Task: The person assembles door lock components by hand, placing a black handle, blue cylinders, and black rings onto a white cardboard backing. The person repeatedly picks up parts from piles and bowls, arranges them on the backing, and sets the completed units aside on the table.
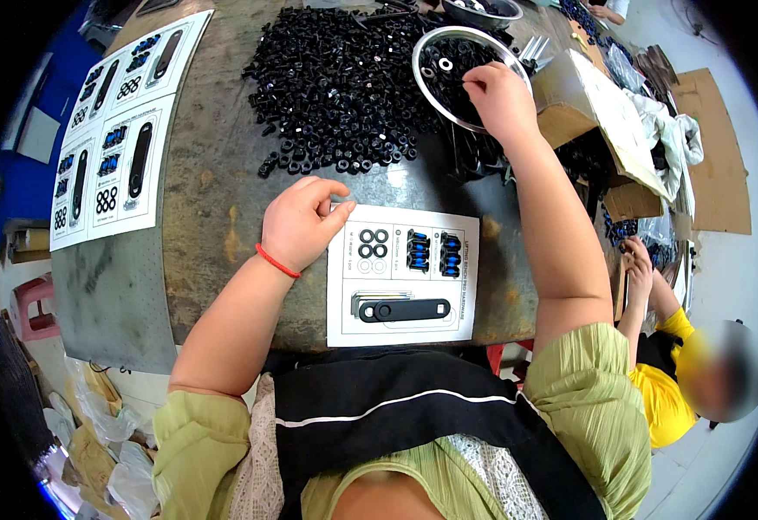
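In front of me lies a white printed card (337, 334). It carries several black washers (374, 243) above two pale rings, two groups of black bolts with blue bands (418, 251), a long black flat wrench (405, 310) and thin metal hex keys. My left hand (301, 221), a red band at its wrist, rests by the card's upper left corner with its fingers curled; anything inside is hidden. My right hand (498, 97) reaches over a metal bowl (428, 97) of black washers, one pale washer (445, 64) among them. Its fingertips are pinched; what they hold is too small to make out.
A large heap of black nuts and bolts (335, 82) covers the table's far middle. More filled cards (149, 221) lie at left. An open cardboard box (569, 95) stands right of the bowl. Beyond it, a person in yellow (660, 407) works at the right.
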A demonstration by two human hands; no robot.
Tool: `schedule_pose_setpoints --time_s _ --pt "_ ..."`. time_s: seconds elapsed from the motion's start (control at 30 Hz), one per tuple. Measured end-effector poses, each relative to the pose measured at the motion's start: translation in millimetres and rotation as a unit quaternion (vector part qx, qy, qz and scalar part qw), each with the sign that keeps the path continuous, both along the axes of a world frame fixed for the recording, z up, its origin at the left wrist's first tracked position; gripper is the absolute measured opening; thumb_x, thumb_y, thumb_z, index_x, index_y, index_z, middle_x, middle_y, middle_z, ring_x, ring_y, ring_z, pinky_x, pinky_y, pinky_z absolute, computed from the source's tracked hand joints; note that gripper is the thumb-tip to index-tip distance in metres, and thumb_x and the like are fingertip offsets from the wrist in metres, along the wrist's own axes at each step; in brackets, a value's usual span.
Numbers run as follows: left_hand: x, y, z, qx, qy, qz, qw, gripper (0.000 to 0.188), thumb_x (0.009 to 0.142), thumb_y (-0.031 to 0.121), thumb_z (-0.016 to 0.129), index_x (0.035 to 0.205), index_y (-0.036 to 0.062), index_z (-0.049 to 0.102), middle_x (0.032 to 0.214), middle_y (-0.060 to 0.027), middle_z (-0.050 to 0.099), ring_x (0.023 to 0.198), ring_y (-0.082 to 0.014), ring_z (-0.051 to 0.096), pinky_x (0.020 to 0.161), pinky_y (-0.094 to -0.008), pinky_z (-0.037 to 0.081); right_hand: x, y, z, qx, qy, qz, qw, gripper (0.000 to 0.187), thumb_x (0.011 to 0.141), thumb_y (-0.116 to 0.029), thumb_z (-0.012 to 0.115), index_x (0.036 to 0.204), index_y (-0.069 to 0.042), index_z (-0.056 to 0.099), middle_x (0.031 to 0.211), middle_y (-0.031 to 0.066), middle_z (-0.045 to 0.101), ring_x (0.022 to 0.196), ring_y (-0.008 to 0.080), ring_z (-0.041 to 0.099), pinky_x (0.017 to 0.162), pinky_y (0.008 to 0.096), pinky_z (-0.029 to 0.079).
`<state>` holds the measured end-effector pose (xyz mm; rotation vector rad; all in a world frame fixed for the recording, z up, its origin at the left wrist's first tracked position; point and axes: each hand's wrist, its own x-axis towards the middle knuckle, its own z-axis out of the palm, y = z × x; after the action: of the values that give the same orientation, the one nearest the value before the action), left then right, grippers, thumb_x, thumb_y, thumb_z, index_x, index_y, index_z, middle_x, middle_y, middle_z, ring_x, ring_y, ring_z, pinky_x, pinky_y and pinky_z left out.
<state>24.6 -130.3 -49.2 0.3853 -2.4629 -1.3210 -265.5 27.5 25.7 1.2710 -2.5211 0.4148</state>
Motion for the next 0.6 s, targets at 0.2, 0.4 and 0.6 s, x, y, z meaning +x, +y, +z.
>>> schedule_pose_setpoints --time_s 0.2,0.4,0.6 --pt "3.2 -5.3 -0.2 0.049 0.041 0.008 0.998 0.021 0.084 0.011 0.073 0.103 0.0029 0.069 0.075 -0.0023 0.056 0.066 -0.0106 0.052 0.06 -0.028 0.044 47.9 3.1 15.1 -0.175 -0.261 -0.045 0.948 0.017 0.086 -0.014 0.063 0.093 0.001 0.069 0.077 0.0095 0.069 0.071 0.0171 0.064 0.068 0.031 0.051" --pt "4.0 26.9 14.1 0.334 0.095 -0.02 0.938 0.025 0.087 0.018 0.073 0.105 0.0017 0.068 0.086 -0.003 0.065 0.07 -0.0068 0.057 0.061 -0.0244 0.048 165.9 -1.5 2.8 -0.168 -0.471 0.062 0.864 0.004 0.085 -0.005 0.064 0.085 -0.002 0.061 0.074 -0.0028 0.057 0.065 0.004 0.05 0.058 0.0221 0.042" --pt "-12.9 22.7 24.9 0.376 0.049 -0.014 0.925 0.016 0.093 0.014 0.065 0.1 -0.0001 0.067 0.084 -0.0036 0.068 0.068 -0.007 0.058 0.063 -0.0222 0.048 173.5 -7.8 -5.9 -0.215 -0.466 0.062 0.856 0.007 0.085 -0.004 0.065 0.083 -0.002 0.059 0.072 -0.0049 0.054 0.066 0.0024 0.049 0.058 0.0199 0.041"
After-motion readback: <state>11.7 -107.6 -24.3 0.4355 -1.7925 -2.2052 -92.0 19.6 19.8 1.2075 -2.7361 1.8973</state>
